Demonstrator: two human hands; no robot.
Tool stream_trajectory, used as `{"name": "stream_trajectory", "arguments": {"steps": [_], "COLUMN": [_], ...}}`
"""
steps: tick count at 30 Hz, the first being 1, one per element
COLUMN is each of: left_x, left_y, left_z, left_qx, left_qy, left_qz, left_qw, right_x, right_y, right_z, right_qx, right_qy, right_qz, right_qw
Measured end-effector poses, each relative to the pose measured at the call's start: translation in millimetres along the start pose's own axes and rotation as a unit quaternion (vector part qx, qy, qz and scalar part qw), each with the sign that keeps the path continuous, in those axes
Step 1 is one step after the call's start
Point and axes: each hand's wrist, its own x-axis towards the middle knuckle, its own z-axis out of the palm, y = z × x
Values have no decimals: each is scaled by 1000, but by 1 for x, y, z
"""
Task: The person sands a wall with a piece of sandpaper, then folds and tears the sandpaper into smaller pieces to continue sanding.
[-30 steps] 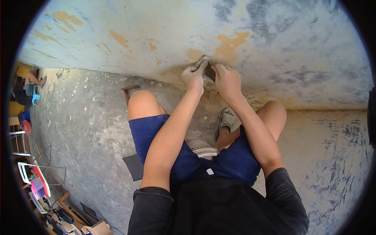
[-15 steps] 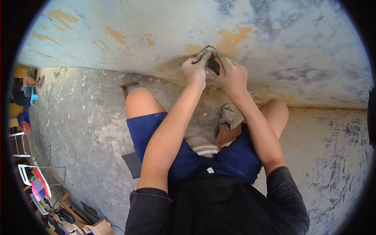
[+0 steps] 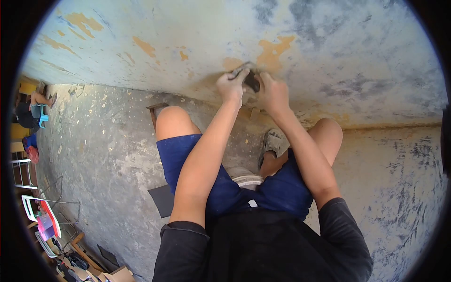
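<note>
My left hand (image 3: 231, 86) is closed around one side of a dark, flat object (image 3: 252, 81), perhaps a sanding pad or scraper, with the thumb on top. On its other side my right hand (image 3: 274, 94) is bent close, its fingers blurred, so what it grips cannot be made out. Both hands are just in front of the patchy white wall (image 3: 329, 56), low down, near an orange stain (image 3: 277, 49). The object's far edge looks close to the wall; contact is unclear.
Grey concrete floor (image 3: 108, 136) lies below, with a dark sheet (image 3: 162, 201) on it. A white bucket (image 3: 246, 179) is between my legs. A wooden piece (image 3: 152, 113) rests near my left knee. At the far left are a seated person (image 3: 28, 110), folding chairs (image 3: 42, 216) and boxes (image 3: 120, 275).
Both hands and the dark object have moved slightly down in view. My right hand has shifted a little left, and its fingers are now blurred.
</note>
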Motion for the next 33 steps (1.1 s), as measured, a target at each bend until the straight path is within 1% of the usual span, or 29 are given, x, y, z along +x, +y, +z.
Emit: {"name": "stream_trajectory", "arguments": {"steps": [1, 2, 4, 5, 6, 7, 8, 9, 10, 11, 13, 14, 15, 16, 17, 19, 20, 22, 25, 26, 28, 30, 31, 32, 33], "left_x": [4, 6, 8, 12, 1, -6, -11, -14, -17, -16, -2, 5, 8, 9, 7, 1, 0, -15, -12, -10, 1, 6, 0, -6, -14], "left_y": [-13, -26, -42, -48, -35, -21, -6, 2, 10, 7, -7, -15, -32, -35, -40, -31, -29, 5, 5, -4, -48, -60, -52, -47, -28], "left_z": [-4, -8, -12, -11, -3, 2, 6, 8, 9, 7, 1, -1, -8, -11, -13, -7, -3, 8, 7, 6, -4, -3, 1, 7, 11], "left_qx": [29, 58, 45, 35, -18, -16, -10, -4, -5, -3, 27, 25, 32, 37, 35, 66, 66, 17, 16, 14, 14, 6, 1, -41, -38], "left_qy": [24, 48, 48, 51, 57, 60, 37, 15, 5, 5, -5, -8, 1, 10, 9, 43, 43, -12, -28, -31, 20, 35, 55, 47, 51], "left_qz": [-34, -69, -60, -58, -73, -77, -41, -7, 6, 5, -6, 0, -36, -69, -67, -65, -67, 23, 14, 17, -90, -77, -72, -55, -61], "left_qw": [999, 995, 996, 996, 996, 995, 998, 1000, 1000, 1000, 1000, 1000, 999, 997, 997, 995, 995, 1000, 999, 999, 996, 996, 996, 997, 996], "right_x": [-4, -9, -12, -8, -5, -1, 4, 10, 12, 8, 3, 2, -4, -5, -10, -6, -5, 7, 5, 0, -18, -16, -14, -15, -2], "right_y": [8, 14, 17, 19, 13, 5, -2, -10, -13, -10, 1, 7, 13, 14, 16, 7, 9, -11, -6, 5, 31, 28, 22, 21, 6], "right_z": [10, 19, 29, 28, 18, 8, -3, -15, -20, -17, -6, 0, 8, 13, 15, 12, 7, -19, -19, -11, 18, 19, 17, 11, -10], "right_qx": [-18, -20, -64, -64, -38, -10, -8, 0, 7, 8, -61, -62, -67, -73, -74, -79, -80, -16, -8, -10, -84, -73, -61, -59, -43], "right_qy": [-25, -20, -84, -82, -45, -8, -12, 14, 41, 40, -23, -17, -53, -88, -85, -88, -91, 52, 48, 51, -96, -71, -55, -63, -20], "right_qz": [5, 0, 15, 12, -7, -25, -21, -23, -26, -23, 1, -2, -2, -6, -7, 10, 12, -8, -17, -20, -28, -29, -25, -22, -23], "right_qw": [999, 1000, 994, 994, 998, 1000, 1000, 1000, 999, 999, 998, 998, 996, 993, 994, 993, 993, 998, 999, 998, 991, 994, 996, 996, 999]}}
